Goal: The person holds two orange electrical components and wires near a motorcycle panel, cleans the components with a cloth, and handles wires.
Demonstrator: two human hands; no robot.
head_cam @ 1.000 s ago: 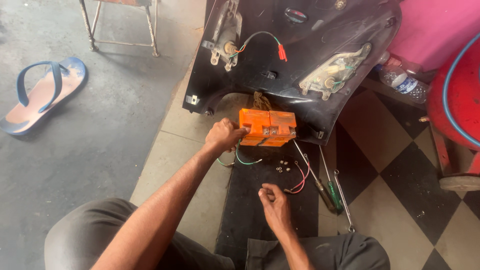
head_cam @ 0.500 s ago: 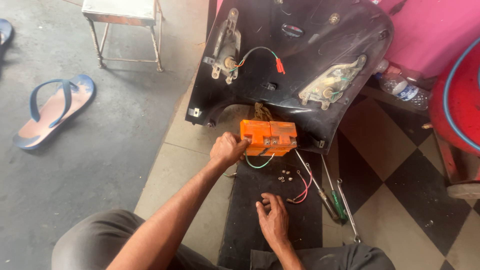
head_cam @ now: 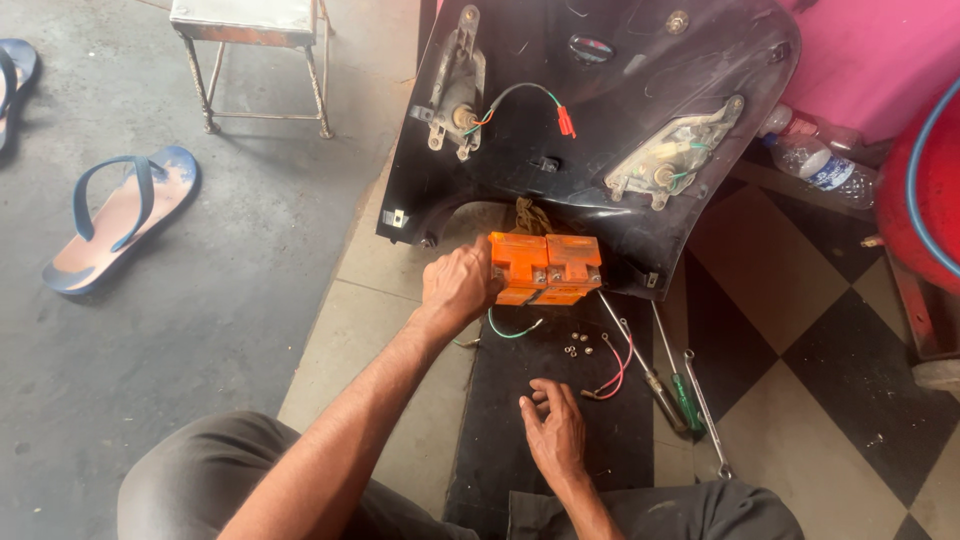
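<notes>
My left hand [head_cam: 458,285] grips the left end of an orange box-shaped battery [head_cam: 546,268] that rests on the floor. Behind the battery lies a black plastic scooter panel [head_cam: 590,170], inner side up, with lamp fittings and a wire ending in a red connector [head_cam: 565,121]. My right hand [head_cam: 553,432] hovers low over a black floor tile, palm down, fingers slightly curled, holding nothing I can see. Between the hands lie a green wire [head_cam: 512,331], a red wire [head_cam: 612,375] and several small nuts [head_cam: 579,346].
Screwdrivers and a wrench [head_cam: 680,385] lie right of the red wire on the checkered tiles. A blue flip-flop [head_cam: 120,217] sits on the grey concrete at left, a metal stool [head_cam: 255,50] behind it. A plastic bottle [head_cam: 815,160] and a red cylinder [head_cam: 925,190] stand at right.
The camera has tilted down and back, so everything sits lower in view. My left hand stays on the battery. My right hand has shifted slightly down towards me.
</notes>
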